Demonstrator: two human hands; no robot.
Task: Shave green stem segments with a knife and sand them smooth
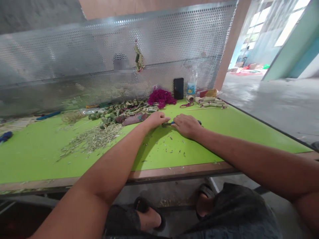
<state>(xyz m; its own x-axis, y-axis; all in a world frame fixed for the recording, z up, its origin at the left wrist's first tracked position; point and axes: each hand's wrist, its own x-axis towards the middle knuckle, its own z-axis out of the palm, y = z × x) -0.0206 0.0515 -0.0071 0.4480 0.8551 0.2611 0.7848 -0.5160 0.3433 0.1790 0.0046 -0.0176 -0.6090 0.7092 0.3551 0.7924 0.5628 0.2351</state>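
Observation:
Both hands meet at the middle of a bright green table top [224, 132]. My left hand [156, 119] lies knuckles up with its fingers curled over a small dark object. My right hand [186, 125] is closed around a tool with a blue and dark handle [171, 123] that pokes out between the two hands. What sits under the fingers is hidden. A heap of short green rolled leaf pieces [117, 113] lies just left of and behind my left hand.
Thin leaf trimmings [92, 139] are scattered at the left. A magenta bundle [160, 97], a black phone [178, 88], a water bottle [191, 84] and more leaf rolls [210, 101] stand against a perforated metal screen [99, 59]. Blue tools [48, 115] lie far left.

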